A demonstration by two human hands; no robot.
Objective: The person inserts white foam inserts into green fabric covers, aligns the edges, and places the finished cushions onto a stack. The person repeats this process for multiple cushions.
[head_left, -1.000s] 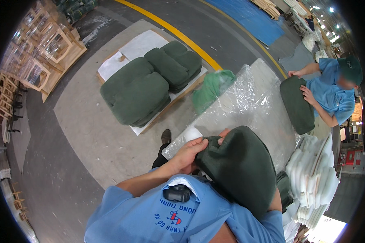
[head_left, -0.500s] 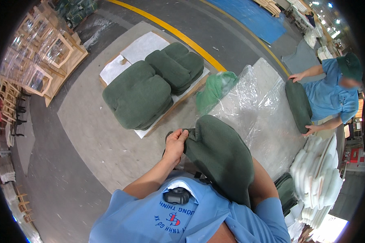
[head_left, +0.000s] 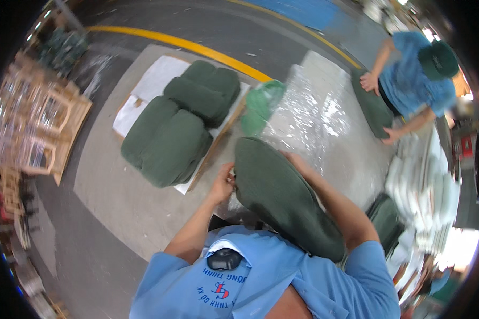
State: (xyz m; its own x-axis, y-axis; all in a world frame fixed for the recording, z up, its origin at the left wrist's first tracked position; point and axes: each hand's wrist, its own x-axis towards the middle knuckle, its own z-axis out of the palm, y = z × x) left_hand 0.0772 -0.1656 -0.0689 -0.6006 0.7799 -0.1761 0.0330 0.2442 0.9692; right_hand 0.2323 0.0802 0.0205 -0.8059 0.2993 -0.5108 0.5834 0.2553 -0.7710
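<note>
The left hand [head_left: 223, 183] is curling its fingers nearly closed at the left edge of a plump, dark green, fabric-covered cushion [head_left: 282, 196]; whether fabric is lying between the fingertips, I cannot tell. The right hand [head_left: 298, 164] is reaching around the cushion's far right side, its fingers disappearing behind it, so how far they are opening or what they are gripping cannot be told. The cushion is standing tilted in front of the wearer's light blue shirt [head_left: 261, 271], between the two forearms. On the left, a near stack of green cushions [head_left: 165, 141] and a far stack of green cushions [head_left: 202, 87] are resting on a white sheet [head_left: 159, 74]. A crumpled, translucent green plastic bag [head_left: 263, 103] is lying at the far left end of a table covered in clear, shiny plastic film [head_left: 319, 122]. On the far right, a co-worker in a dark green cap [head_left: 438, 61] is handling another green cushion [head_left: 364, 98], while white padded pieces [head_left: 423, 181] are piling up nearer, on the right.
</note>
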